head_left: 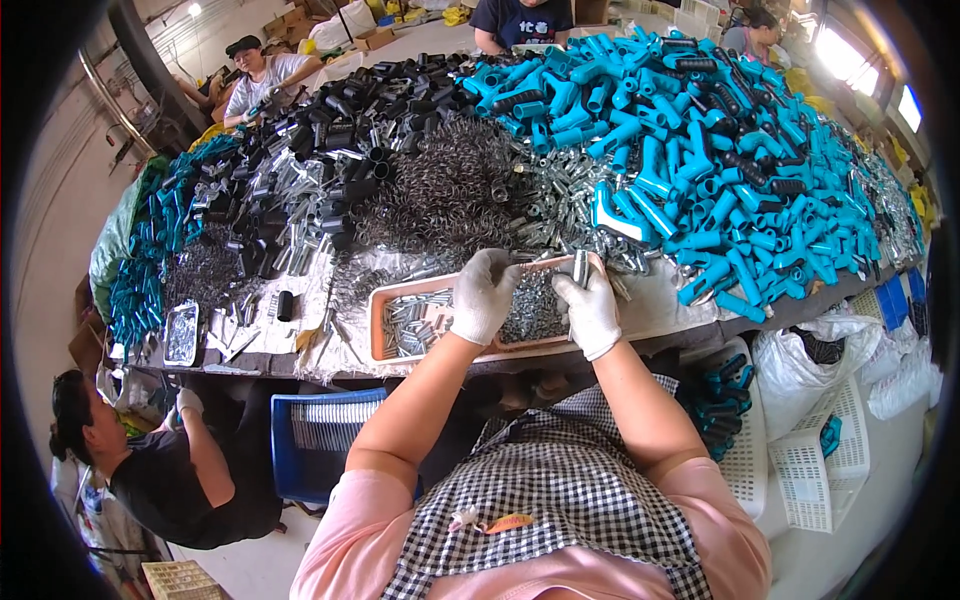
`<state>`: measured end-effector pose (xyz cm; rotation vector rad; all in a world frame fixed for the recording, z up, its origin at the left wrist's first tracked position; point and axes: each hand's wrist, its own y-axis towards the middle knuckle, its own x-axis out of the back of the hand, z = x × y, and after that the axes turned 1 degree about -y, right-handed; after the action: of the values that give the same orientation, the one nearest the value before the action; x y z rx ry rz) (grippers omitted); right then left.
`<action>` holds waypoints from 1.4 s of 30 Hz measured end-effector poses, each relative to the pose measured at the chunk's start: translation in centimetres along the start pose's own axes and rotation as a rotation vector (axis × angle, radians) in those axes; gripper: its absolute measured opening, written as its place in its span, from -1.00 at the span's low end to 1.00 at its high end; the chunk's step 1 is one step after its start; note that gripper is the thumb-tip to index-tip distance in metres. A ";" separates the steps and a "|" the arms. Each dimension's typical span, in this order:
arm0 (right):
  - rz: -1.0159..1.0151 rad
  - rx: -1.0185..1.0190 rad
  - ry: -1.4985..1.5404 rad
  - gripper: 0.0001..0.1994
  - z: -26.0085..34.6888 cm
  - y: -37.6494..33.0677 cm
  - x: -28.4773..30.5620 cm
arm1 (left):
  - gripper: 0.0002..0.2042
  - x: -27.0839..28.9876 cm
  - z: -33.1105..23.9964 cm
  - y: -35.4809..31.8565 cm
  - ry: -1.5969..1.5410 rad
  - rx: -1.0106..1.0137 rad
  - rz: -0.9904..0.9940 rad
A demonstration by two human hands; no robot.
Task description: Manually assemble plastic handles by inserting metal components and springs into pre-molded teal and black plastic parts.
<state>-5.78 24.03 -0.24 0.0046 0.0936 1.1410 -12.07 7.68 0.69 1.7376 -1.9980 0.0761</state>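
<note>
Fingers of the right hand pinch a metal cylinder at the tray's right end; left hand curled mid-tray, contents unclear. Likely light, rigid, slick: hold mid-length.

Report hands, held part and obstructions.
Right hand pinching silver metal cylinder. Left hand at orange tray, grip unclear. Coil-spring heap beyond; nothing visibly blocking either hand.

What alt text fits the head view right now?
The white-gloved right grip holds a short silvery tube by a peach-rimmed tray of small metal parts; the left grip is alongside, its contents unclear. Beyond are piled dark springs and turquoise handles.
</note>
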 end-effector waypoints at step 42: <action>0.022 -0.041 0.496 -0.85 -1.6 0.4 1.0 | -0.42 1.7 -1.5 -0.8 0.391 -0.220 0.308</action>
<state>-5.85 24.99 -1.87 -0.3156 0.5112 1.1459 -10.98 6.49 2.43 1.1662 -1.8799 0.2670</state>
